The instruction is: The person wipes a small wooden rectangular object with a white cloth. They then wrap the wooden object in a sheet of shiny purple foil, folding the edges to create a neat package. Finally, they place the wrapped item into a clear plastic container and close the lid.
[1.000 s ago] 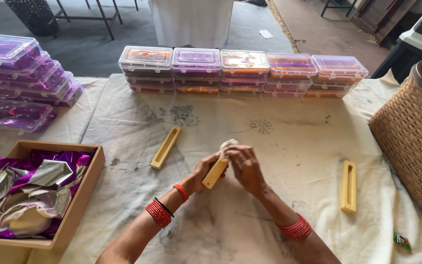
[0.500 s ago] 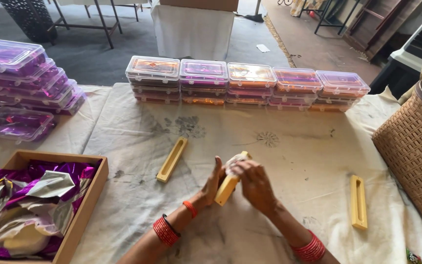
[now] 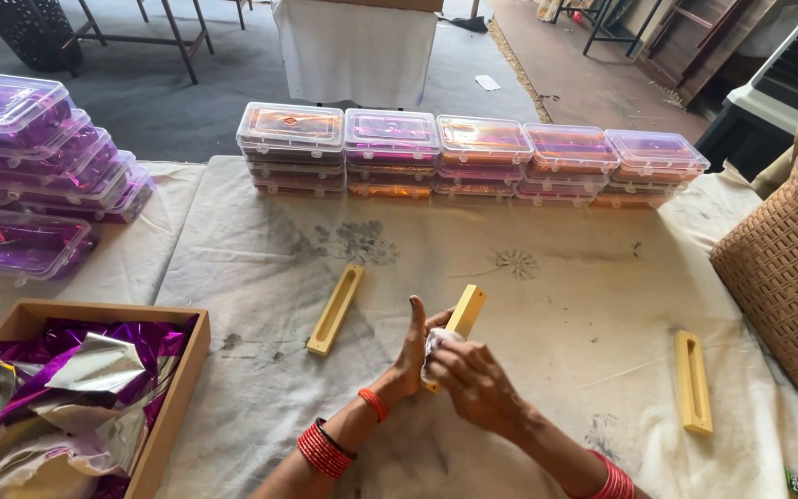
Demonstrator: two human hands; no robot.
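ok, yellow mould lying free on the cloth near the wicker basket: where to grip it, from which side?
Judging by its pose, take the yellow mould from above, pinching across its two long sides near the middle. It lies flat, slot up, long and narrow, with bare cloth either side; the wicker basket stands apart to its right.
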